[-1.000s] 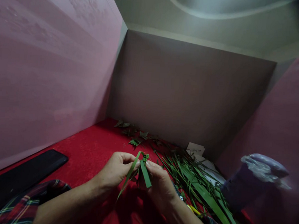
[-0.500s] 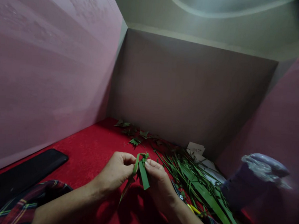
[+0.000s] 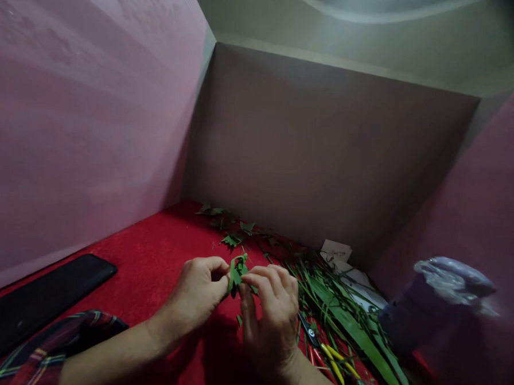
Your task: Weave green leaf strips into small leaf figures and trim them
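Note:
A small folded piece of green leaf strips (image 3: pixel 238 267) is held up between my hands, above the red cloth. My left hand (image 3: pixel 198 287) pinches a strip on its left side between thumb and fingertips. From the right, my right hand (image 3: pixel 270 311) has its thumb and forefinger closed on the folded leaf, with the back of the hand turned toward me. The fingers hide part of the piece. Just right of my right hand lie scissors (image 3: pixel 311 333) and a yellow-handled tool (image 3: pixel 334 360).
Long green leaf blades (image 3: pixel 353 324) are heaped on the right. Lobed leaves (image 3: pixel 232 240) lie along the back wall. A black flat object (image 3: pixel 62 291) is at the left, papers (image 3: pixel 336 250) at the back right, and a purple container (image 3: pixel 432 305) with crumpled clear plastic stands far right.
My right hand has turned over, its back now showing and its fingers reaching across the leaf piece. The hanging strips are less visible. The scissors and yellow handles show more fully.

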`<state>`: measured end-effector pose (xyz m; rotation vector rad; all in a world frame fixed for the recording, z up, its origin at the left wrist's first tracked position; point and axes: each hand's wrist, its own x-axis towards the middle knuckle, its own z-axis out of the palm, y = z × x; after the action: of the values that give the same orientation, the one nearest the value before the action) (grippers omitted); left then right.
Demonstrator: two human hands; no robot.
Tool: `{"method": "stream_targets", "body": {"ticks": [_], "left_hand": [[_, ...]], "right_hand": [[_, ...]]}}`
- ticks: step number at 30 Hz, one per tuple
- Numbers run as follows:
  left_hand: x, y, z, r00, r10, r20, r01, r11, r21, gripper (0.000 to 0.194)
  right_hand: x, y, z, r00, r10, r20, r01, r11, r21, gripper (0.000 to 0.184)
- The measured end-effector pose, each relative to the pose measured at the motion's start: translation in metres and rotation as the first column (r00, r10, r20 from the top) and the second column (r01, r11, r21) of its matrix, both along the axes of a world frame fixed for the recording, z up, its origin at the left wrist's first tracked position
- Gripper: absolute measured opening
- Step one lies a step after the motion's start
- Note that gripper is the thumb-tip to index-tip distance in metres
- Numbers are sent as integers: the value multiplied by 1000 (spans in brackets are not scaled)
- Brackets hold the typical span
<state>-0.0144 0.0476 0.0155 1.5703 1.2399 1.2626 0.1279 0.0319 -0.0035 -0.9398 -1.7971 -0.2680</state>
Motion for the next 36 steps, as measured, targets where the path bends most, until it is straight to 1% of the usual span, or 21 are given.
{"method": "stream_targets", "body": {"ticks": [2, 4, 8, 13, 17, 23, 28, 31, 33, 36], "left_hand": [[1, -1, -3, 1000, -6, -17, 7, 1000, 12, 15], [2, -2, -5, 1000, -13, -21, 13, 1000, 13, 16], [3, -3, -8, 1000, -5, -11, 5, 1000, 6, 16], [4, 1, -12, 1000, 5, -22, -5, 1000, 3, 16], [5, 2, -14, 999, 10, -51, -10, 1000, 0, 16], [7, -2, -12, 994, 8, -113, -9, 1000, -3, 20], [7, -1, -15, 988, 9, -152, -8, 1000, 9, 19], [7, 0, -16, 987, 15, -157, -12, 1000, 17, 19], [6, 2, -15, 990, 25, -141, -21, 999, 30, 18], [2, 8, -11, 991, 110, -76, -105, 992, 73, 11]], "right_hand": [[-3, -3, 0, 996, -37, 83, 38, 999, -6, 11], [-5, -3, -2, 992, -61, 114, 65, 997, -29, 12], [-6, 1, -7, 988, -82, 129, 93, 992, -84, 14], [-7, 2, -11, 988, -67, 138, 88, 985, -150, 11], [-6, 1, -13, 983, -91, 160, 117, 980, -162, 8], [-4, 5, -14, 974, -128, 186, 158, 976, -152, 10], [-3, 6, -15, 970, -139, 197, 171, 972, -158, 11], [-2, 6, -14, 975, -135, 175, 166, 971, -174, 11], [-1, 6, -13, 983, -135, 127, 158, 968, -194, 12], [0, 9, -12, 990, -141, -6, 132, 945, -298, 15]]}}
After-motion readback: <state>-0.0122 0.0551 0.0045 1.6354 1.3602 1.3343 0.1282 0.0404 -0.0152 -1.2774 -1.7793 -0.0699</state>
